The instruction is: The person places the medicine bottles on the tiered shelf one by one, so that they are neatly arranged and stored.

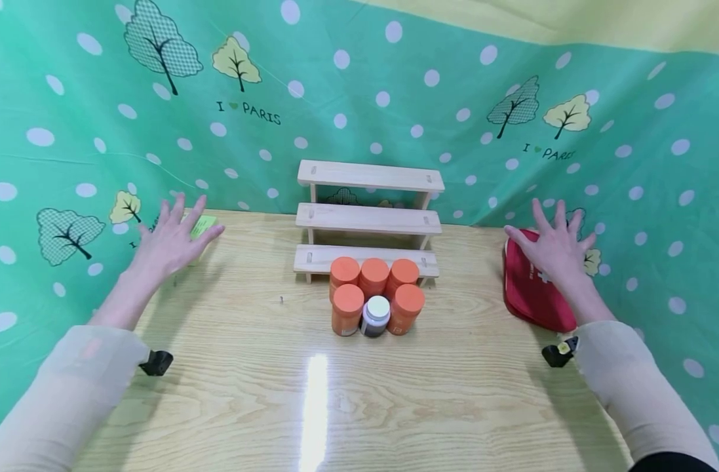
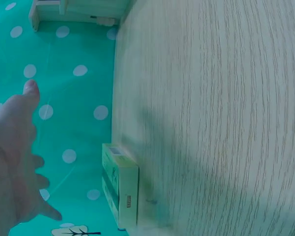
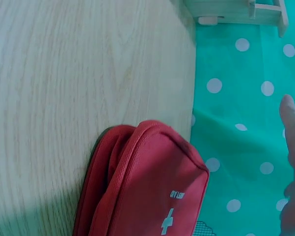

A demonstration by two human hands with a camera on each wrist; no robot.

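Note:
My left hand [image 1: 169, 241] is raised with fingers spread, above a small green and yellow box [image 2: 122, 189] at the table's back left. On the other side my right hand [image 1: 556, 246] hovers, fingers spread, over a red first-aid pouch [image 3: 157, 182] marked with a white cross. Neither hand holds anything. Between them stands a three-tier wooden rack [image 1: 368, 217]. Just before its lowest step sit several orange-capped bottles [image 1: 347, 308] in two rows. A dark bottle with a white cap [image 1: 375, 316] stands in the middle of the front row.
A teal polka-dot cloth [image 1: 359, 78] hangs behind and along both sides of the wooden table [image 1: 229, 393]. Light glares in a bright strip on the table in front of the bottles. Dark wrist cameras [image 1: 156, 362] sit at both cuffs.

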